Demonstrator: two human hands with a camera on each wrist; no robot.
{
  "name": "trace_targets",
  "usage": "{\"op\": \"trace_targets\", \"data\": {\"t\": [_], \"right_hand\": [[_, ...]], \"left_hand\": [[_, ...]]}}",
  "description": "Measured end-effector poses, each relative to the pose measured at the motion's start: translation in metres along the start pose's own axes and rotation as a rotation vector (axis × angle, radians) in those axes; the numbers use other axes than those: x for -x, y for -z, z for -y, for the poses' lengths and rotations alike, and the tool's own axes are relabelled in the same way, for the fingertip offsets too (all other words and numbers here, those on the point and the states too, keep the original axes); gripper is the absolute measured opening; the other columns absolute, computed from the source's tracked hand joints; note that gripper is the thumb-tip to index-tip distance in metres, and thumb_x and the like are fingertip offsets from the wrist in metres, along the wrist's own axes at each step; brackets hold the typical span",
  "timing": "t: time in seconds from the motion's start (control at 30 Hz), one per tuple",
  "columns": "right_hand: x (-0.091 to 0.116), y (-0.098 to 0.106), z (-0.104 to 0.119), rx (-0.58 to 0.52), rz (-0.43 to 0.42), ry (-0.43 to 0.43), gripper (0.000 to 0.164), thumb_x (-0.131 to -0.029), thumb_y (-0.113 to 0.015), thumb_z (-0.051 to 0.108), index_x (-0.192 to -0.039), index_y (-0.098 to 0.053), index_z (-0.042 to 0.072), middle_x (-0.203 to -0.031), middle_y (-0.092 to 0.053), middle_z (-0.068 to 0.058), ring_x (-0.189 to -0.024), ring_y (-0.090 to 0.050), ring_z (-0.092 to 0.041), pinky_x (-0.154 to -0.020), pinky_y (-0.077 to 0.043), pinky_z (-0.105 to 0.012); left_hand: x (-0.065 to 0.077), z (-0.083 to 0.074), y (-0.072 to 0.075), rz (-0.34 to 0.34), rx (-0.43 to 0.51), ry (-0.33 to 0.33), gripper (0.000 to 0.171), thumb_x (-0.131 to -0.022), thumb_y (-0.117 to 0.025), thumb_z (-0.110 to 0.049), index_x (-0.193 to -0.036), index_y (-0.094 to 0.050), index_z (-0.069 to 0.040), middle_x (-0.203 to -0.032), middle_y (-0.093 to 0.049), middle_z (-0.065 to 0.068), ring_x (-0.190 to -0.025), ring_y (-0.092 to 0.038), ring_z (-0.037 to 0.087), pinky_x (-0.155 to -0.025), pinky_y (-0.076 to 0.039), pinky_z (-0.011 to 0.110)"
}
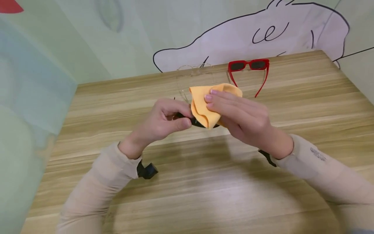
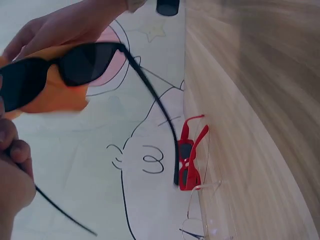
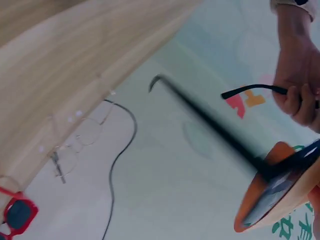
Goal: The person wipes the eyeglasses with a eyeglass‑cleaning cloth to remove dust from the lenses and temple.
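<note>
My left hand (image 1: 165, 119) pinches one end of the black sunglasses (image 2: 84, 65), thumb and fingers closed on the frame just left of the orange cloth (image 1: 204, 102). My right hand (image 1: 245, 113) has the cloth, fingers laid nearly straight over its top; the thumb's exact position is hidden from the head view. The sunglasses are off the table (image 1: 175, 203), lenses against the cloth, both temple arms unfolded and sticking out away from it. Left wrist view: both dark lenses show in front of the cloth. Right wrist view: cloth folded about a lens, near temple blurred.

Red sunglasses (image 1: 258, 65) sit on the table beyond the cloth and to its right, arms open. Thin wire-rimmed glasses (image 1: 194, 67) stand beyond the cloth, slightly left, near the table's far edge. Farther past the cloth, pale wall (image 1: 125, 48) with a black-outlined cartoon drawing (image 1: 271, 34).
</note>
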State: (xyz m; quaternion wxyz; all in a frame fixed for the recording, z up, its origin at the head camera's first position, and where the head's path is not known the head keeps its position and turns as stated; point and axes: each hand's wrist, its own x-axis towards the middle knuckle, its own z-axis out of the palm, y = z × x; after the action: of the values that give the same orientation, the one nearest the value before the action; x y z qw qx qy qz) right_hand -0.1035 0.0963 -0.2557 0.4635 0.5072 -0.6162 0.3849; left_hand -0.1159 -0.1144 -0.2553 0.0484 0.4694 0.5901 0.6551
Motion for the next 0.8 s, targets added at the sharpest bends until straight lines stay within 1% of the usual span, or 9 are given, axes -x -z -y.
{"op": "trace_targets", "data": {"t": [0.07, 0.17, 0.23, 0.33, 0.37, 0.43, 0.57, 0.7, 0.8], "right_hand": [[-0.007, -0.005, 0.003, -0.011, -0.012, 0.038, 0.013, -0.084, -0.070, 0.007, -0.093, -0.070, -0.002, -0.092, -0.070, -0.012, -0.089, -0.068, -0.023, -0.081, -0.052, -0.035], [-0.012, -0.010, 0.008, -0.001, -0.001, 0.135, 0.010, -0.083, -0.069, 0.004, -0.090, -0.070, -0.004, -0.090, -0.071, -0.012, -0.085, -0.068, -0.023, -0.079, -0.053, -0.034], [-0.011, -0.010, 0.009, 0.011, 0.017, 0.192, 0.008, -0.083, -0.068, 0.001, -0.089, -0.069, -0.005, -0.090, -0.071, -0.012, -0.084, -0.069, -0.023, -0.079, -0.053, -0.033], [-0.003, -0.007, 0.007, 0.032, 0.023, 0.236, 0.007, -0.084, -0.067, 0.001, -0.088, -0.069, -0.004, -0.090, -0.071, -0.012, -0.082, -0.069, -0.023, -0.078, -0.053, -0.034], [0.000, -0.005, 0.006, 0.034, 0.022, 0.235, 0.008, -0.084, -0.067, 0.002, -0.088, -0.069, -0.004, -0.090, -0.071, -0.012, -0.081, -0.069, -0.023, -0.078, -0.053, -0.034], [0.004, -0.002, 0.004, 0.033, 0.013, 0.210, 0.009, -0.084, -0.068, 0.003, -0.087, -0.069, -0.005, -0.088, -0.071, -0.013, -0.080, -0.069, -0.024, -0.078, -0.053, -0.034], [0.006, 0.003, 0.001, 0.015, 0.006, 0.117, 0.011, -0.085, -0.067, 0.006, -0.088, -0.070, -0.005, -0.087, -0.070, -0.014, -0.080, -0.068, -0.026, -0.080, -0.052, -0.034], [-0.002, 0.003, 0.001, 0.009, 0.004, 0.046, 0.012, -0.086, -0.067, 0.008, -0.090, -0.070, -0.004, -0.089, -0.070, -0.014, -0.085, -0.068, -0.026, -0.081, -0.052, -0.035], [-0.010, -0.001, 0.002, -0.001, -0.001, 0.038, 0.011, -0.085, -0.068, 0.007, -0.090, -0.070, -0.003, -0.090, -0.071, -0.013, -0.086, -0.068, -0.024, -0.080, -0.052, -0.035]], "left_hand": [[-0.001, 0.002, -0.001, -0.028, 0.002, -0.034, 0.011, -0.086, -0.067, -0.027, -0.091, -0.072, -0.018, -0.076, -0.061, -0.004, -0.061, -0.049, 0.010, -0.053, -0.040, 0.022], [-0.002, 0.004, 0.000, -0.060, 0.015, -0.098, 0.012, -0.088, -0.066, -0.024, -0.091, -0.071, -0.014, -0.079, -0.064, -0.002, -0.062, -0.051, 0.010, -0.053, -0.043, 0.022], [-0.002, 0.005, 0.002, -0.068, 0.046, -0.122, 0.011, -0.088, -0.065, -0.024, -0.093, -0.071, -0.016, -0.079, -0.063, -0.002, -0.061, -0.050, 0.010, -0.052, -0.041, 0.021], [-0.001, 0.003, 0.004, -0.076, 0.068, -0.125, 0.009, -0.088, -0.065, -0.026, -0.091, -0.070, -0.019, -0.071, -0.056, -0.001, -0.055, -0.040, 0.012, -0.047, -0.031, 0.023], [0.000, 0.003, 0.005, -0.076, 0.073, -0.124, 0.008, -0.088, -0.065, -0.026, -0.091, -0.070, -0.021, -0.069, -0.053, -0.002, -0.054, -0.038, 0.012, -0.046, -0.029, 0.024], [0.001, 0.002, 0.006, -0.076, 0.099, -0.116, 0.007, -0.087, -0.066, -0.026, -0.090, -0.071, -0.022, -0.065, -0.049, -0.001, -0.052, -0.034, 0.012, -0.046, -0.025, 0.024], [0.003, 0.000, 0.006, -0.040, 0.141, -0.090, 0.007, -0.087, -0.066, -0.025, -0.089, -0.071, -0.021, -0.061, -0.044, 0.001, -0.051, -0.032, 0.013, -0.046, -0.024, 0.026], [0.003, -0.001, 0.004, -0.009, 0.145, -0.060, 0.007, -0.087, -0.067, -0.023, -0.091, -0.072, -0.019, -0.063, -0.048, 0.000, -0.054, -0.035, 0.012, -0.047, -0.028, 0.025], [0.002, -0.001, 0.001, -0.010, 0.113, -0.057, 0.007, -0.086, -0.067, -0.022, -0.090, -0.072, -0.017, -0.069, -0.055, -0.002, -0.058, -0.042, 0.011, -0.051, -0.035, 0.023]]}}
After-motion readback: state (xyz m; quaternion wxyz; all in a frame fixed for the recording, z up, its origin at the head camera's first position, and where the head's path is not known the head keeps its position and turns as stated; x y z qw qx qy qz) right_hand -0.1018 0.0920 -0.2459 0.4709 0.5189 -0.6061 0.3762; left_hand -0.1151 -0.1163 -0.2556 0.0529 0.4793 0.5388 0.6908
